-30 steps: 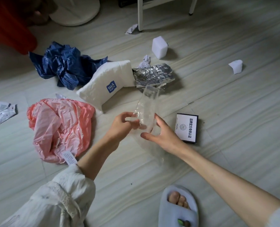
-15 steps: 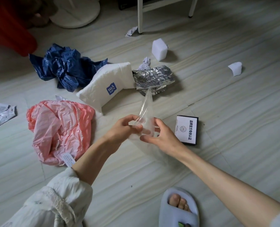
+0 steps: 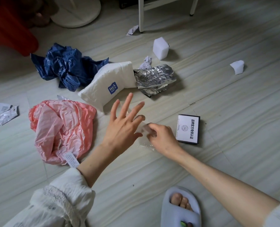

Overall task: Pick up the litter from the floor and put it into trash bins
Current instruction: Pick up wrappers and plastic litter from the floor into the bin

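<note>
Change: half a second ago both hands pinched the clear film (image 3: pixel 145 136) upright; now only one does, and the film is bunched low.
Meaning: likely being crumpled for binning; no bin clearly in view.
Left hand (image 3: pixel 122 126): fingers spread wide, holding nothing, at 9 o'clock of the film.
Right hand (image 3: pixel 162 136): fingers curled, gripping the film.
Film: above the floor (image 3: pixel 234 112), box (image 3: pixel 187 129) at 3 o'clock.

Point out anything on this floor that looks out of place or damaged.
Litter is strewn over the floor: a crumpled pink bag, a crumpled blue bag, a creased foil wrapper, a white pouch and torn paper scraps. The right hand pinches a clear plastic film; the left hand is spread open.
</note>
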The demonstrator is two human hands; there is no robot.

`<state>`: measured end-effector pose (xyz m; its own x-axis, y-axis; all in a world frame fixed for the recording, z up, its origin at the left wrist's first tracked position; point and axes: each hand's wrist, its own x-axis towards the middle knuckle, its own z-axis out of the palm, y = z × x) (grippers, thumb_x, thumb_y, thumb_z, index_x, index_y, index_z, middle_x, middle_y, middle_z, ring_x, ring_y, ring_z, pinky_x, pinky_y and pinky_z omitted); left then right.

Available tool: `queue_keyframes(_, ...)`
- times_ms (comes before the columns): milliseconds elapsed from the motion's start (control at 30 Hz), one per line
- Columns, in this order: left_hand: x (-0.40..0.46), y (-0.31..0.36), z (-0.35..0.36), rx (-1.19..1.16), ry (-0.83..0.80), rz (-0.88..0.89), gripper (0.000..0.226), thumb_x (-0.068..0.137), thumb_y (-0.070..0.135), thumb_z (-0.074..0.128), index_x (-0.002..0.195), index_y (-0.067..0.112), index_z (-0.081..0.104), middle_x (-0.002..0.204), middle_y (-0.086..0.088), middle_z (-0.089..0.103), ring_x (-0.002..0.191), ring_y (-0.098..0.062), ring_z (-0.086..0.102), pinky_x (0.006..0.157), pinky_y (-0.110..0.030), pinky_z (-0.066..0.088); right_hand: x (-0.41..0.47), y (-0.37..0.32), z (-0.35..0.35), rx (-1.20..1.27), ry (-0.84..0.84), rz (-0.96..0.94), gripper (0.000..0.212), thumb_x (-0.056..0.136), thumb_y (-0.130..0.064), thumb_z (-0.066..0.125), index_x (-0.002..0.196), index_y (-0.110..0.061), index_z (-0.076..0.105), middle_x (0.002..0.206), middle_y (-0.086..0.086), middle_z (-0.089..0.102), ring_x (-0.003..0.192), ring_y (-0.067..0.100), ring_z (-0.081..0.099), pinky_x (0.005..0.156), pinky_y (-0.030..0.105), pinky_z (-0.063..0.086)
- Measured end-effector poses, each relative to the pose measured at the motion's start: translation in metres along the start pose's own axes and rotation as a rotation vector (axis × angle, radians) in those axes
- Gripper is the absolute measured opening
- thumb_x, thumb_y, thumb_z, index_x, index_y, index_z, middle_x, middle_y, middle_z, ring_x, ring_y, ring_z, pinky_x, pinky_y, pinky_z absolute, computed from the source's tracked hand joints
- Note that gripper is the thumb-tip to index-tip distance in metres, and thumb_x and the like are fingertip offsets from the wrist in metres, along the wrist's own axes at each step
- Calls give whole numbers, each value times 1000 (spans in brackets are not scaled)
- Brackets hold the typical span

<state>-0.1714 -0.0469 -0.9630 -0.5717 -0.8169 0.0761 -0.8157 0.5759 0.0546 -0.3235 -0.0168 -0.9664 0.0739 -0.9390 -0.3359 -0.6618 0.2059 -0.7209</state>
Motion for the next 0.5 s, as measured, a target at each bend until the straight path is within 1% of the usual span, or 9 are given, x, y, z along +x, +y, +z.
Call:
queue_keyframes(67,0,-1,0,10,-8,-57,37,58,40,84,79,16,64,86,-3,71,108,-27,62,109,-50,13,-1,-2,1,-57,29,-13,25,85,-5,53,103,-15,66,87,11,68,90,33,58,76,34,43)
queue_keyframes(100,0,1,-3,-3,-36,-93,32,64,39,81,73,14,63,71,-3,69,86,-24,70,108,-45,18,-1,-2,1,-87,48,-9,24,87,-9,54,108,-16,64,96,11,69,95,33,58,78,34,42)
queue_keyframes(133,-1,4,-7,-41,-86,-147,30,72,39,75,75,13,62,68,-4,69,75,-24,70,104,-38,27,0,-3,1,-126,57,12,24,89,-16,53,112,-16,62,105,11,68,100,32,58,80,34,42)
queue_keyframes(167,-1,7,-11,-78,-165,-226,29,81,41,66,83,12,61,76,-6,70,76,-26,68,92,-34,36,-1,-4,0,-183,50,45,26,92,-24,51,115,-16,59,110,10,66,104,32,57,82,34,42)
queue_keyframes(233,0,12,-16,-84,-200,-369,32,93,45,47,98,15,56,95,-6,69,87,-31,64,66,-30,36,0,-5,0,-298,18,154,37,94,-43,45,113,-15,58,113,13,65,108,34,56,83,36,42)
queue_keyframes(300,1,16,-18,-68,-186,-378,32,96,44,38,105,16,51,106,-5,66,89,-32,63,61,-30,33,0,-5,3,-270,19,283,45,92,-52,41,107,-15,62,110,14,65,107,34,56,81,35,42)
queue_keyframes(367,4,19,-13,-130,-217,-303,35,97,43,35,115,15,47,115,-7,62,92,-31,62,64,-32,37,3,-1,4,-78,84,414,46,90,-52,44,91,-12,68,98,15,69,98,33,61,78,34,46)
queue_keyframes(433,6,25,-9,-266,-362,-204,42,99,38,32,131,12,40,130,-9,53,105,-33,58,77,-36,44,7,7,1,237,133,507,41,89,-43,52,75,-8,68,79,15,71,81,31,68,76,38,55)
queue_keyframes(500,7,24,-5,-430,-452,-168,44,100,23,32,142,10,30,144,-10,41,121,-33,49,97,-37,40,9,15,-4,490,98,534,31,90,-29,54,83,-2,68,78,14,68,73,28,67,75,42,57)
